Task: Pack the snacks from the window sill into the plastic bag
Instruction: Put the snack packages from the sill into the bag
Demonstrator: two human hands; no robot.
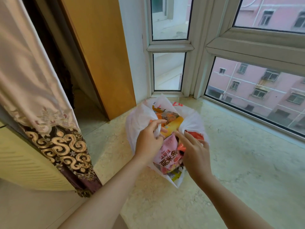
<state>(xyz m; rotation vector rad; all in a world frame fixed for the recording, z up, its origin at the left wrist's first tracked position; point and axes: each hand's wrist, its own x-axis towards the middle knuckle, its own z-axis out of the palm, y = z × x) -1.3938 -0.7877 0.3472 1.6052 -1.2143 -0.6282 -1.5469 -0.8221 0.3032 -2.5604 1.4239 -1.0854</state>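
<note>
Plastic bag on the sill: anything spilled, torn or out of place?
Nothing spilled or torn. The plastic bag sits on the window sill stuffed; a pink snack packet pokes out of its mouth. The left hand grips a handle; the right hand reaches in.

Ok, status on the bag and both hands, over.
Left hand grips the plastic bag at its bunched handle. Right hand open, fingers at the other handle. Snacks inside the bag on the sill. Nothing in the way.
</note>
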